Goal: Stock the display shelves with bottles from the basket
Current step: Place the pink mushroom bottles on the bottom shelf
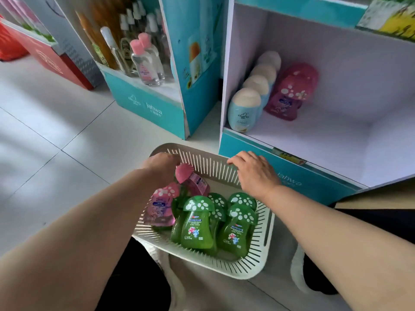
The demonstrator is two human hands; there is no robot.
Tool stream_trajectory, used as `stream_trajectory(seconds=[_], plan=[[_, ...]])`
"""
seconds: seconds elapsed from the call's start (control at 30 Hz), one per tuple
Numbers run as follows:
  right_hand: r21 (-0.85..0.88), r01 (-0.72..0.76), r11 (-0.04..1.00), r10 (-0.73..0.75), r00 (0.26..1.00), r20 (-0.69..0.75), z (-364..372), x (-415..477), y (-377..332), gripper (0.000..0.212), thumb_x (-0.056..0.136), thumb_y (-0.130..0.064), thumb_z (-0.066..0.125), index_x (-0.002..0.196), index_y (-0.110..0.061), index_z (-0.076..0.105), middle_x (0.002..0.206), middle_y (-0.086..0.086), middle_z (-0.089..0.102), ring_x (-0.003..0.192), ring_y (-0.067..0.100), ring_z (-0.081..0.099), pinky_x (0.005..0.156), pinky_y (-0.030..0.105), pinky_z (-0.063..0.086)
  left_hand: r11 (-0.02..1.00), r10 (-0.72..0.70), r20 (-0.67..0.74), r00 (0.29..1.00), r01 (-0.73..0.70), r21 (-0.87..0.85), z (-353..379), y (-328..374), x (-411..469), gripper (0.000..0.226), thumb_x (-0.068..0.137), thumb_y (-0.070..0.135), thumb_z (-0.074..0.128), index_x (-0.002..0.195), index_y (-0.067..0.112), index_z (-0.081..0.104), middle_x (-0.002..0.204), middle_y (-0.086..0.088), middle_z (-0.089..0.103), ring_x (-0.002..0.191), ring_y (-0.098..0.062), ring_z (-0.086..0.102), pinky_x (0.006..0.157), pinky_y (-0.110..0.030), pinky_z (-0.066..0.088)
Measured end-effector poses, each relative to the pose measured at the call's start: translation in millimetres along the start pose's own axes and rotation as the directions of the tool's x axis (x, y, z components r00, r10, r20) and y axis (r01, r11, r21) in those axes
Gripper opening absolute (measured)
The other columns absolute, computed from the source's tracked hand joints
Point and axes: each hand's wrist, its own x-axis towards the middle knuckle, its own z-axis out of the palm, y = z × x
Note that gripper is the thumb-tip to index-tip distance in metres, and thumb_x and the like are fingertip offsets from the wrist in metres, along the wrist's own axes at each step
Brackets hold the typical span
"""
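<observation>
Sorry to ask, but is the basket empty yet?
Not empty: the basket holds several green bottles and two pink bottles.

The left forearm (89, 232) and right forearm (336, 225) are bare from the frame's edge to the wrists. The left hand (161, 167) and right hand (253, 171) are bare too. Black cloth (134, 283) covers a leg at 7 o'clock, with more at 4 o'clock. A whitish edge (295, 265) borders each black patch; whether it is fabric or footwear cannot be told.
</observation>
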Motion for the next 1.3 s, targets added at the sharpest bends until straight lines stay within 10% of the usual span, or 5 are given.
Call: stream_trajectory(seconds=[0.63, 0.8, 1.3], plan=[[0.118, 0.037, 0.992, -0.065, 0.968, 0.241, 30.6, 27.0, -32.7, 0.037, 0.089, -0.001, 0.047, 0.113, -0.026, 0.060, 0.116, -0.002, 0.056, 0.110, 0.019, 0.052, 0.099, 0.038, 0.043, 0.944, 0.028, 0.225, 0.974, -0.099, 0.314, 68.5, -11.5, 12.1, 0.046, 0.089, 0.034, 0.060, 0.132, 0.020, 0.049, 0.129, -0.004, 0.050, 0.119, -0.023, 0.046, 0.094, -0.035, 0.044], [0.117, -0.014, 0.993, -0.018, 0.964, 0.267, 23.6, 17.0, -30.7, 0.035, 0.090, -0.001, 0.049, 0.109, -0.028, 0.061, 0.114, -0.003, 0.056, 0.108, 0.020, 0.054, 0.095, 0.040, 0.046, 0.970, 0.056, 0.302, 0.952, -0.124, 0.210, 56.2, -9.9, -0.8, 0.057, 0.085, 0.026, 0.064, 0.134, 0.014, 0.040, 0.085, 0.001, 0.058, 0.081, -0.017, 0.061, 0.070, -0.028, 0.055], [0.093, -0.095, 0.991, 0.041, 0.884, 0.466, 5.7, 15.9, -82.8, 0.025, 0.089, -0.008, 0.055, 0.103, -0.027, 0.065, 0.107, -0.004, 0.063, 0.094, 0.019, 0.062, 0.086, 0.040, 0.053, 0.904, -0.147, -0.109, 0.983, 0.088, -0.419, -107.1, -72.5, -47.4, 0.060, 0.075, 0.033, 0.080, 0.123, 0.020, 0.046, 0.114, 0.003, 0.056, 0.092, -0.018, 0.059, 0.059, -0.022, 0.049]])
